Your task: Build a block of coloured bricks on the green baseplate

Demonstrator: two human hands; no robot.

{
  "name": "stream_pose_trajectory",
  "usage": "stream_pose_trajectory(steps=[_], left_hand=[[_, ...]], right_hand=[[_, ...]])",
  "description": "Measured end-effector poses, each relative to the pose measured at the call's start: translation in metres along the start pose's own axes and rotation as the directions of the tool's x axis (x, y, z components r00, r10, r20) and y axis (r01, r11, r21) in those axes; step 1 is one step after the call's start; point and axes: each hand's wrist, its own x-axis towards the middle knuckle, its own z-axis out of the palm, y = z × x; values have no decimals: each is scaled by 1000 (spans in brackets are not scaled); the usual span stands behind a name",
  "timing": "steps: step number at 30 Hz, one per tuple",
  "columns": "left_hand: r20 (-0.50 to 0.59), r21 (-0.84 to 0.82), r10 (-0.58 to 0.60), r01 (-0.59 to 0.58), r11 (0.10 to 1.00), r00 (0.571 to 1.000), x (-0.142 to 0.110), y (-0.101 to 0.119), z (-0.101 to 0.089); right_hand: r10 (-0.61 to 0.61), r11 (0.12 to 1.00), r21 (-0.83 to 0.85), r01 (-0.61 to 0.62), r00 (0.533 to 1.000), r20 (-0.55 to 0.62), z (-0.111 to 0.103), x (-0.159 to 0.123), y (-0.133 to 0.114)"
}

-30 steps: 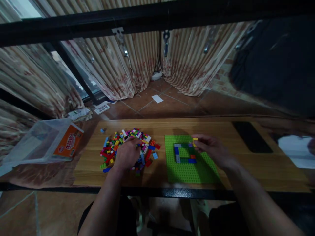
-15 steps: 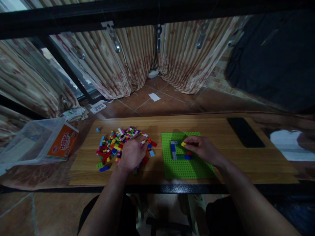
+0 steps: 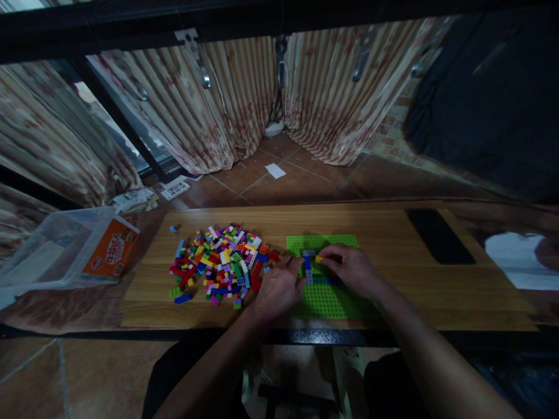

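The right hand (image 3: 347, 267) is gripping a yellow brick (image 3: 319, 259) between thumb and fingertips, the brick lying at the fingers' left end, over the upper part of the green baseplate (image 3: 336, 305). The left hand (image 3: 279, 288) is hovering, fingers partly curled, at the baseplate's left edge, just beside the blue and grey bricks (image 3: 308, 269); whether it is holding anything, I cannot tell. The brick pile (image 3: 225, 262) is lying left of it on the desk (image 3: 152, 297).

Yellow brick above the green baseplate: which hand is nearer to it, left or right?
Right. The right hand has the yellow brick at its fingers; the left hand is off to the brick's left, at the left edge of the green baseplate.
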Motion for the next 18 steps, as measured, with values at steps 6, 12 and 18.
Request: stream_pose_trajectory(steps=[6,12,18], left_hand=[[-2,-15,-6,6,1000,1000,0,0,1],[-7,-22,17,-17,1000,1000,-1,0,2],[5,-13,21,-21,1000,1000,0,0,3]], right_hand=[[37,997,66,-36,999,-15,0,0,1],[136,970,208,-128,990,-25,-6,2,5],[218,914,358,-191,975,-37,-17,3,15]])
